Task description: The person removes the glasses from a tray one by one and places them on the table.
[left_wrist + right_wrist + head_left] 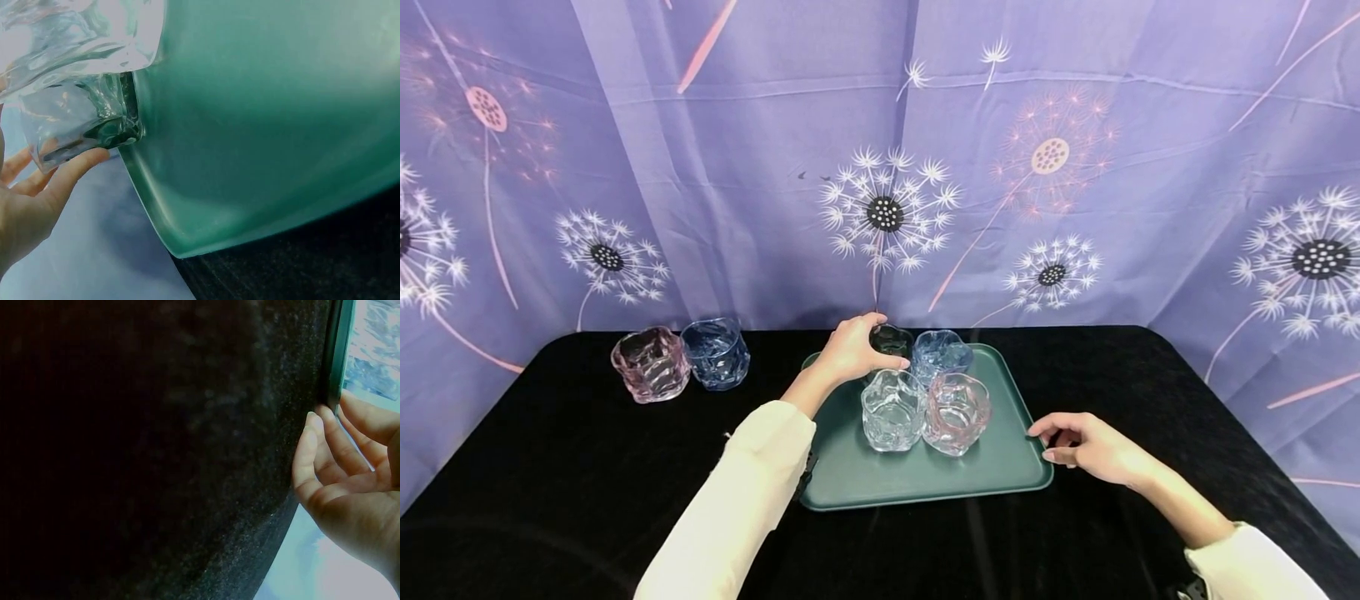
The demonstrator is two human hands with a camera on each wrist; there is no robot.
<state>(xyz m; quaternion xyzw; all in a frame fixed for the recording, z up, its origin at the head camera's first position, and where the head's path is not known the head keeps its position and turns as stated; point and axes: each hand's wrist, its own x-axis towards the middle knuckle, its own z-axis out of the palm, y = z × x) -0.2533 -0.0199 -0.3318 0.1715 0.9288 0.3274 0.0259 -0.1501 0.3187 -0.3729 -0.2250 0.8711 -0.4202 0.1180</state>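
Observation:
My left hand [853,350] holds a dark grey drinking glass [891,340] at the back of the green tray [925,487], thumb and fingers spread around its side. In the left wrist view this glass [94,119] stands at the tray's edge. Close about it on the tray are a clear glass [892,412], a pale pink glass [957,415] and a light blue glass [942,354], all wavy-sided. My right hand [1093,447] pinches the tray's right rim, fingers curled, with fingertips [345,400] at the edge in the right wrist view.
Left of the tray, a pink glass [651,364] and a darker blue glass [717,354] stand side by side on the black-covered table [587,483]. A purple dandelion-print curtain [760,192] hangs behind the table and along its sides.

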